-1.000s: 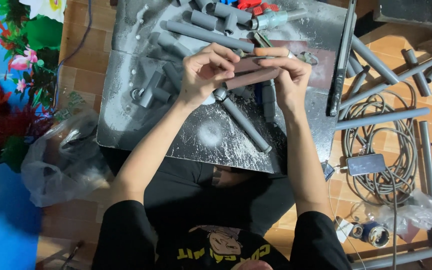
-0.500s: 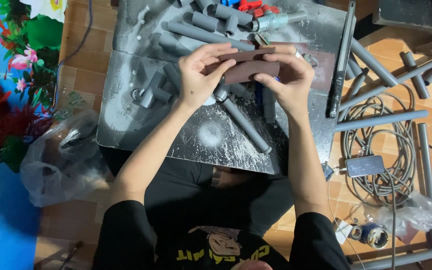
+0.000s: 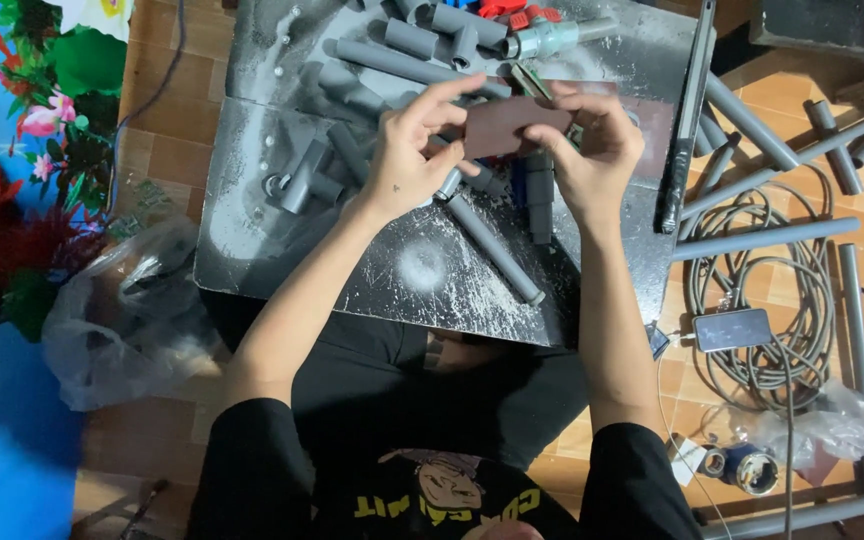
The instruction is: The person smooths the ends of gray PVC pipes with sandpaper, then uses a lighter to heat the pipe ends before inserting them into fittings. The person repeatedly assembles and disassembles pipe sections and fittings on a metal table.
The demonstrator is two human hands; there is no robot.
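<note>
My left hand [image 3: 414, 150] and my right hand [image 3: 586, 148] together hold a flat dark reddish-brown sheet [image 3: 508, 126], like sandpaper, above a dusty dark metal plate [image 3: 282, 260]. The fingers of both hands pinch its two ends. Under the hands a long grey plastic pipe [image 3: 497, 252] slants across the plate. Short grey pipe pieces and a grey tee fitting [image 3: 304, 180] lie to the left of my left hand. What the sheet covers is hidden.
Several grey pipes [image 3: 762, 240] lie on the tiled floor at right, beside a coiled grey cable [image 3: 752, 300] and a phone [image 3: 733, 329]. A long dark tool [image 3: 685, 120] lies at the plate's right edge. A clear plastic bag [image 3: 127, 310] and artificial flowers [image 3: 42, 130] sit at left.
The two hands have drawn closer over the sheet, which now lies flatter and more level between them. The pipes on the plate have not moved.
</note>
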